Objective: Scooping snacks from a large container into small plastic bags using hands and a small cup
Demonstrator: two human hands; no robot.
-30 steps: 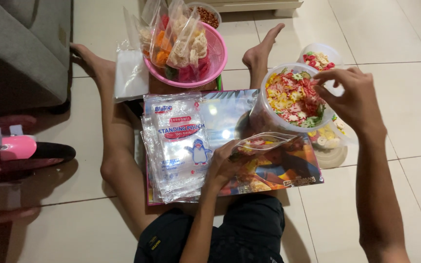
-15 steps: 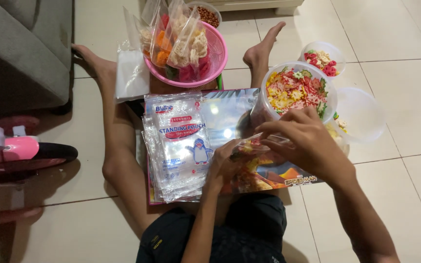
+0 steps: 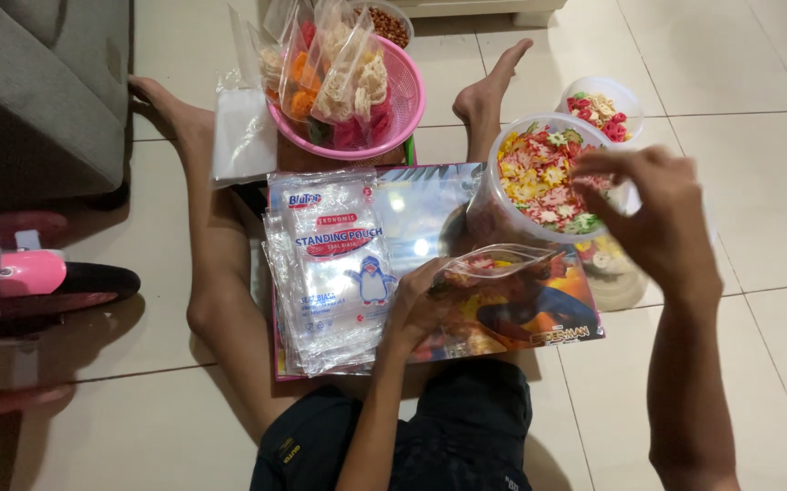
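Half a second ago your right hand (image 3: 653, 214) was low, at the mouth of the small clear pouch (image 3: 494, 273); now it is up again over the big clear tub of coloured crackers (image 3: 548, 177), with the fingers bunched together. I cannot tell if they pinch any crackers. So it seems one portion is already in the pouch and you go back for another; this is only my judgement. Your left hand (image 3: 412, 305) is closed on the edge of the pouch and holds it open, above the glossy picture board (image 3: 430, 214) on your legs.

Now the count, from big to small. One grey sofa corner (image 3: 39, 91) is at the left. One picture board lies on your lap. One pink basket (image 3: 393, 118) stands past it, with about five filled bags inside; they overlap, so I am not sure. One stack of empty pouches (image 3: 330, 273) lies on the board; the number I cannot count. I see three tubs: the big one, a smaller one (image 3: 598, 105) behind it, and one of brown snacks (image 3: 389, 23) at the top edge.
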